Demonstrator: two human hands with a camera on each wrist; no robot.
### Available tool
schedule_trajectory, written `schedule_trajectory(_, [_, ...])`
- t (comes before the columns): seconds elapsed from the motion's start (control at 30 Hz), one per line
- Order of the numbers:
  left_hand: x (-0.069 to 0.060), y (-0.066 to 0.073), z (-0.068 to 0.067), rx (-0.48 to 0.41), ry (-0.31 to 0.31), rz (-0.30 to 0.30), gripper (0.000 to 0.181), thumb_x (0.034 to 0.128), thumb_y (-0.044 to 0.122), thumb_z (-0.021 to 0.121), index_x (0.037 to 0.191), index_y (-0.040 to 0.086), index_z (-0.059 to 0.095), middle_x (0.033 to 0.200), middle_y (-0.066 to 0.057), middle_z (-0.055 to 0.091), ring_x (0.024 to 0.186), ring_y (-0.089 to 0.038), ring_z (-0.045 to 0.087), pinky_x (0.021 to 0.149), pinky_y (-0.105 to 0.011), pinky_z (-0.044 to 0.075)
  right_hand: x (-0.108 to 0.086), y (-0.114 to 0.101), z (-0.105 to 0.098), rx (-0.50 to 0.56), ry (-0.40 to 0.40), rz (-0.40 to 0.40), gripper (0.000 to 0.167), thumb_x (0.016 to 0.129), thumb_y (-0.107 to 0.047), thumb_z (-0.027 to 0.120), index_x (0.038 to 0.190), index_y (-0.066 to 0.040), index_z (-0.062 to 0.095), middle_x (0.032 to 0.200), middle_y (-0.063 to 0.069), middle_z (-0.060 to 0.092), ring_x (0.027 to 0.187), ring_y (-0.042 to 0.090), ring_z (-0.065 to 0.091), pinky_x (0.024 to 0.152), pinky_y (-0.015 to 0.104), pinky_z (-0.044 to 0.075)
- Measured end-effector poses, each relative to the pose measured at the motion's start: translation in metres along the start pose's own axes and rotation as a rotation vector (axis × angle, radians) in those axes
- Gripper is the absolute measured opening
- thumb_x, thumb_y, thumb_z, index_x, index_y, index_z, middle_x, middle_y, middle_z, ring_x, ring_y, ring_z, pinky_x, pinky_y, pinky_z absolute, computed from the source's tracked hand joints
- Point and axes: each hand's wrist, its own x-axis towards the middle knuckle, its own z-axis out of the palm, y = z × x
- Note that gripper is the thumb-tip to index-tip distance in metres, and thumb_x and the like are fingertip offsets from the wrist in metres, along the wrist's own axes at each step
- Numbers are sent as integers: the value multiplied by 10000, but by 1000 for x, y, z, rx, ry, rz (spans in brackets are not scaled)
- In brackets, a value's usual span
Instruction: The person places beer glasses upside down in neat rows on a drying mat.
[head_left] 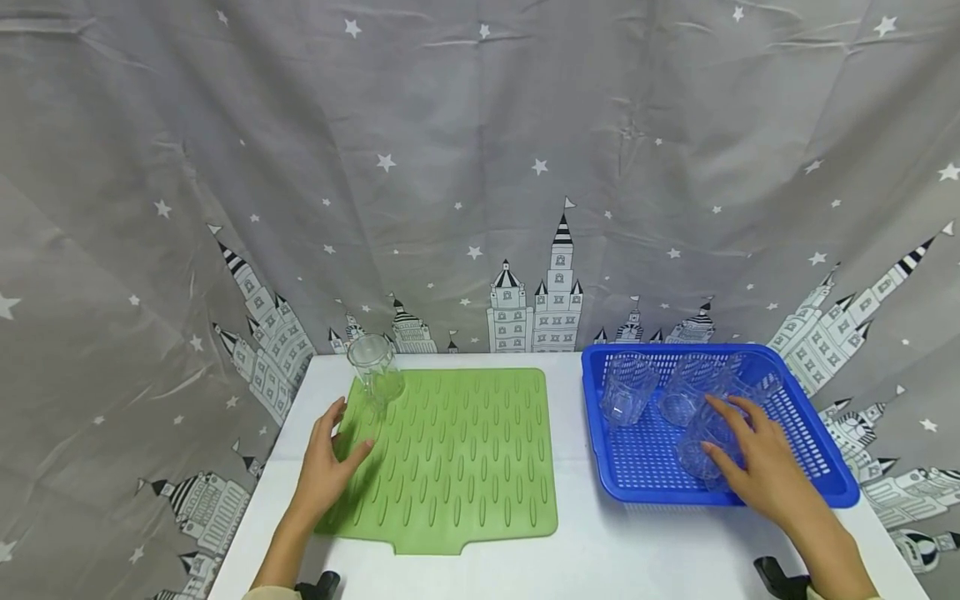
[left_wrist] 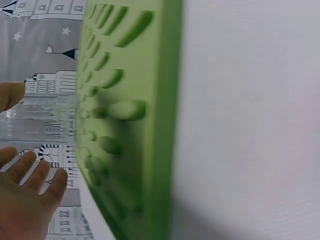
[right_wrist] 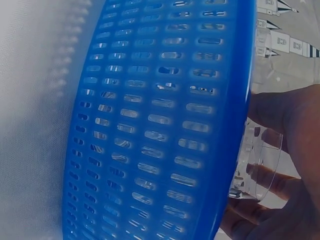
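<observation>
A clear glass cup [head_left: 375, 367] stands at the far left corner of the green ridged mat [head_left: 465, 467]. My left hand [head_left: 330, 462] is just in front of this cup, thumb and fingers spread, holding nothing. In the left wrist view, the cup [left_wrist: 40, 120] shows beyond the parted thumb and fingers. On the other side, my right hand [head_left: 761, 458] reaches over the near right part of the blue basket [head_left: 802, 425], thumb and fingers curved round a clear glass cup [head_left: 701, 450]. The right wrist view shows fingers through that cup's clear wall [right_wrist: 262, 160].
More clear glass cups [head_left: 628, 392] stand in the basket, close together behind and left of my right hand. The basket's raised rim [right_wrist: 240, 100] runs beside that hand. White tabletop [head_left: 573, 467] separates mat and basket. A grey patterned curtain [head_left: 450, 208] hangs behind.
</observation>
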Motion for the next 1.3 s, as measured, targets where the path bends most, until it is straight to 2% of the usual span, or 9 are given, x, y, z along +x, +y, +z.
schedule_trajectory(0.2, [-13, -11, 4, 23, -17, -54, 905, 1002, 225, 770, 1697, 26, 224, 1644, -324, 357, 1524, -544, 366, 1244, -741, 320, 0, -1, -1, -2, 12, -8, 725, 910, -116, 836, 1557, -94, 510, 1502, 367, 460, 1305, 655, 441, 973, 828, 401])
schedule_trajectory(0.33, [-19, -17, 6, 59, -23, -55, 931, 976, 213, 798, 1689, 9, 237, 1640, -344, 349, 1509, -573, 359, 1231, -777, 297, 1, -3, -2, -5, 1, 2, 713, 917, -119, 827, 1554, -88, 506, 1507, 363, 450, 1306, 645, 431, 970, 824, 400])
schedule_trajectory(0.63, [-22, -20, 8, 122, -40, -62, 962, 949, 237, 831, 1683, 6, 253, 1645, -350, 341, 1515, -574, 343, 1221, -788, 299, 1, -7, -4, -18, 2, -14, 714, 913, -137, 832, 1548, -92, 510, 1500, 354, 458, 1308, 631, 430, 977, 824, 403])
schedule_trajectory(0.93, [-25, -25, 9, 144, -77, -81, 1025, 933, 266, 853, 1685, -18, 218, 1663, -361, 303, 1528, -574, 308, 1254, -770, 263, 3, -15, -11, -4, -8, -2, 708, 974, -223, 786, 1603, -156, 468, 1532, 351, 437, 1346, 658, 399, 988, 877, 378])
schedule_trajectory(1.17, [-26, -25, 8, 143, -101, -100, 1028, 928, 282, 856, 1675, -33, 223, 1663, -373, 293, 1529, -577, 300, 1266, -760, 255, 5, -22, -16, 8, 20, -37, 713, 960, -233, 803, 1596, -167, 487, 1516, 324, 462, 1349, 627, 410, 1004, 848, 383])
schedule_trajectory(1.3, [-30, -25, 2, 155, -119, -128, 1040, 934, 316, 851, 1674, -46, 216, 1663, -383, 285, 1531, -591, 295, 1264, -764, 257, 10, -32, -16, -4, 47, -81, 721, 909, -227, 848, 1554, -153, 534, 1465, 313, 516, 1328, 586, 462, 999, 807, 425])
